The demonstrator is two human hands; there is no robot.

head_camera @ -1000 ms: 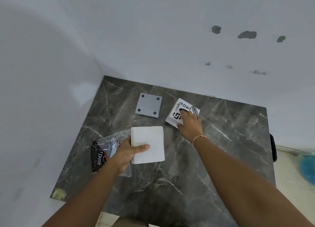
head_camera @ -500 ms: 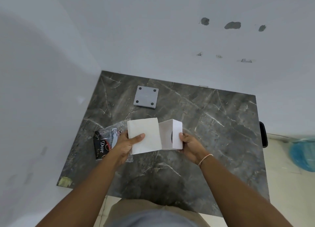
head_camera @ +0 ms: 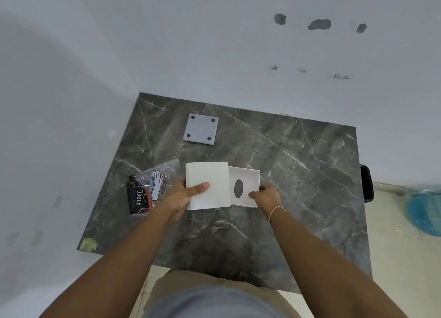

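My left hand grips a white square stack of tissues, thumb on top, above the dark marble table. My right hand holds a white square box lid by its right and near edge. The lid's hollow inside faces up, showing an oval slot in its middle. The lid's left edge sits under or against the tissue stack's right side.
A grey square plate with a dark dot at each corner lies further back on the table. A clear plastic wrapper with a black Dove label lies left of my left hand. A wall runs behind and to the left. A blue object sits on the floor at right.
My right hand picked the lid off the table at the back, turned it over and brought it beside the tissue stack. It now lies flatter, hollow side up. The left hand barely moved.
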